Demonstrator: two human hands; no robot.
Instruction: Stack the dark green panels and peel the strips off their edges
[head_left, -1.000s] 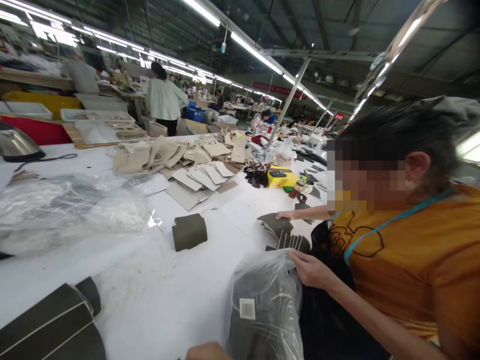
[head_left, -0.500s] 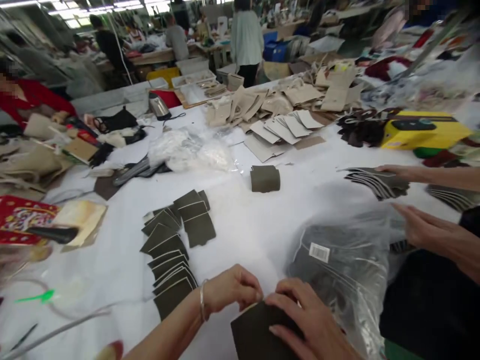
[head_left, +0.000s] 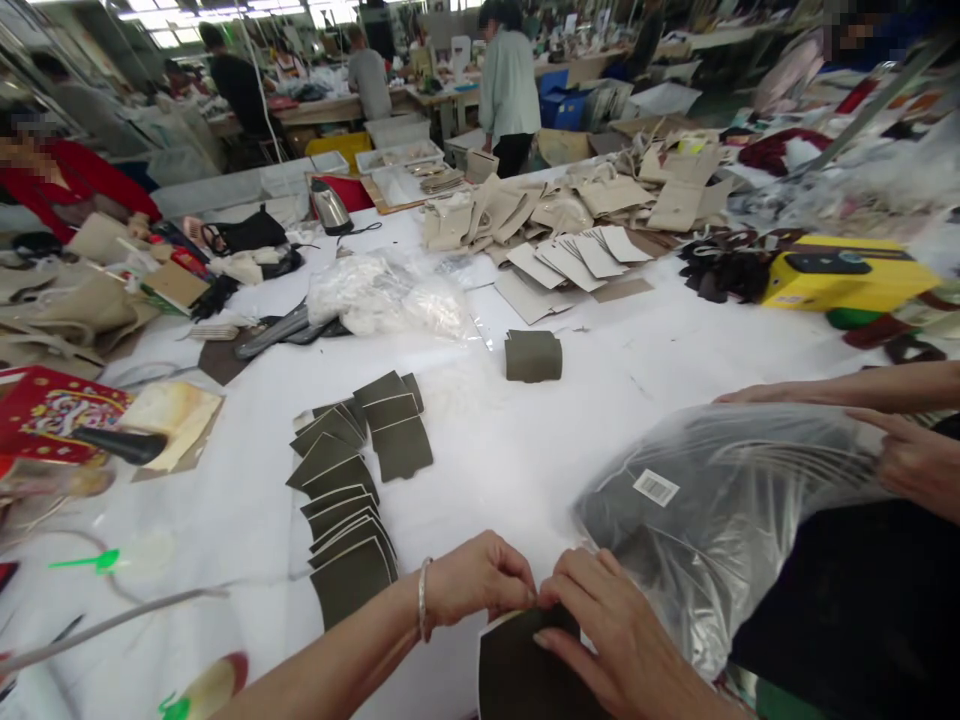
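Observation:
My left hand and my right hand meet at the bottom centre, both pinching the top edge of a dark olive cut piece that lies on the white table. A fanned row of the same dark olive pieces lies just left of my left hand. Right of my right hand sits a clear plastic bag full of dark pieces, with a barcode label. A small folded olive stack lies farther back.
A co-worker's hands hold the bag from the right. Beige cut pieces, a yellow box, a crumpled clear bag and a red box lie around. People stand at benches behind.
The view swung from the co-worker down to my hands. Over the last half second the co-worker lifted the plastic bag over their fanned pieces; my hands kept pinching the dark piece.

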